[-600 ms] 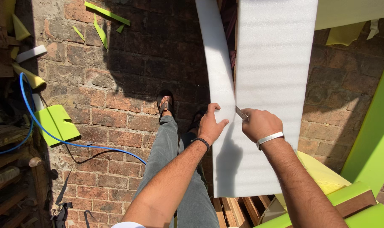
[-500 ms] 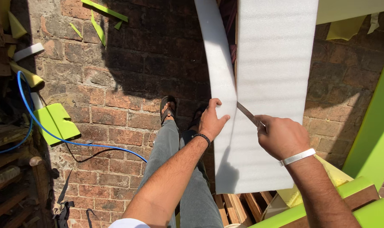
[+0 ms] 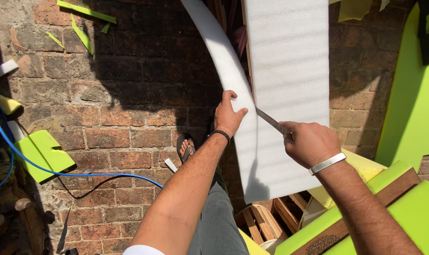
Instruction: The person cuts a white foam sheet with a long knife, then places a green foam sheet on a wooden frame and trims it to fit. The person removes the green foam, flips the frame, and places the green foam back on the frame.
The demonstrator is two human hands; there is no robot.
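Left hand [image 3: 229, 114] grips the foam strip [image 3: 222, 56] at frame centre, bending it clear so the right hand [image 3: 310, 142], closed on the knife [image 3: 270, 120], can slice the foam sheet [image 3: 290, 71].

The ground was a weathered red brick floor [image 3: 120, 127], sunlit in the middle and crossed by a broad dark shadow toward the top. A blue hose [image 3: 58, 171] curved across the bricks from the left edge, passing a lime-green foam offcut [image 3: 43, 152], and thinner green scraps [image 3: 84, 21] lay scattered near the top left. On the right stood large lime-green foam slabs [image 3: 408, 108], with pale wooden slats [image 3: 271, 215] showing below them in bright daylight.
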